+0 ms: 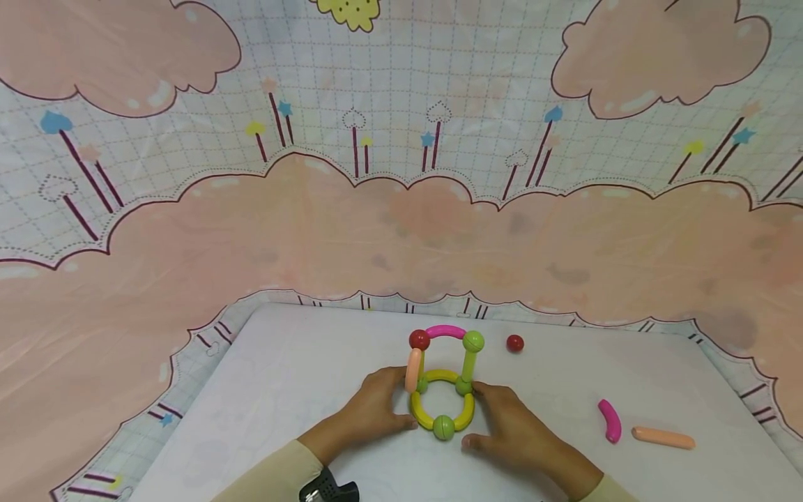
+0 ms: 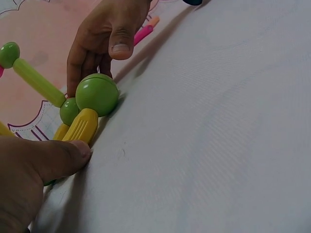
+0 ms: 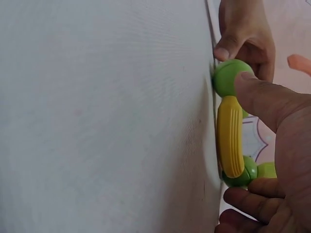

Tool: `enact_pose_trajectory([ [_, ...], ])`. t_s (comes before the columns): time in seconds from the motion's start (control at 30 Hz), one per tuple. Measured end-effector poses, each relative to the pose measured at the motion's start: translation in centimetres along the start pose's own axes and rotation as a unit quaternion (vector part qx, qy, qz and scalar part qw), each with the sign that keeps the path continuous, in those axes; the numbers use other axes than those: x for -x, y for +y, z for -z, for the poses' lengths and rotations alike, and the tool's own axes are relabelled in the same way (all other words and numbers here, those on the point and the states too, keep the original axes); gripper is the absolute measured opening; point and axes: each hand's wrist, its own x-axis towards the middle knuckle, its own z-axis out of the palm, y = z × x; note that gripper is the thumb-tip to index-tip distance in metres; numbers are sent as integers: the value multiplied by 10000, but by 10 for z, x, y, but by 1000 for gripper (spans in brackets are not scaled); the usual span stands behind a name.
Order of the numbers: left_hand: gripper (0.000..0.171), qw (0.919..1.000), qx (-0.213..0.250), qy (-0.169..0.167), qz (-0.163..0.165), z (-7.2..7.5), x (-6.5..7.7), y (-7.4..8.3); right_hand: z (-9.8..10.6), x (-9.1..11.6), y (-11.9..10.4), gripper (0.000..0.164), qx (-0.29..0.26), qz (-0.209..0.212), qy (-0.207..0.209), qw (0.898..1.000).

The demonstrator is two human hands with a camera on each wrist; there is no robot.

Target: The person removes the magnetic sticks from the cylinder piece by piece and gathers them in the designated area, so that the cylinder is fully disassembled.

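Note:
A magnetic stick-and-ball build stands on the white table [image 1: 351, 335] between both hands. Its base is a ring of yellow curved sticks [image 1: 465, 413] joined by green balls [image 1: 444, 427]. Uprights, one a light green stick [image 1: 469, 366], rise to a red ball [image 1: 419, 339] and a green ball [image 1: 473, 341], bridged by a pink curved stick [image 1: 447, 331]. From the red ball a peach stick [image 1: 413, 369] slants down. My left hand [image 1: 376, 404] curves loosely at the left side, thumb near the ring. My right hand [image 1: 508, 425] touches the right base ball with its fingertips, thumb apart.
A loose red ball [image 1: 515, 343] lies behind and right of the build. Farther right are a pink curved stick [image 1: 610, 421] and a straight peach stick [image 1: 663, 438]. A cloud-patterned cloth [image 1: 401, 237] hangs behind the table. A black device [image 1: 329, 487] sits at the left wrist.

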Motion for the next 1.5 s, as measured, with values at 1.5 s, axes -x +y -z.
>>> enact_pose_trajectory([
  [1.5, 55, 9980, -474, -153, -392, 2, 26, 6, 14, -1, 13, 61, 401, 198, 353, 9984],
])
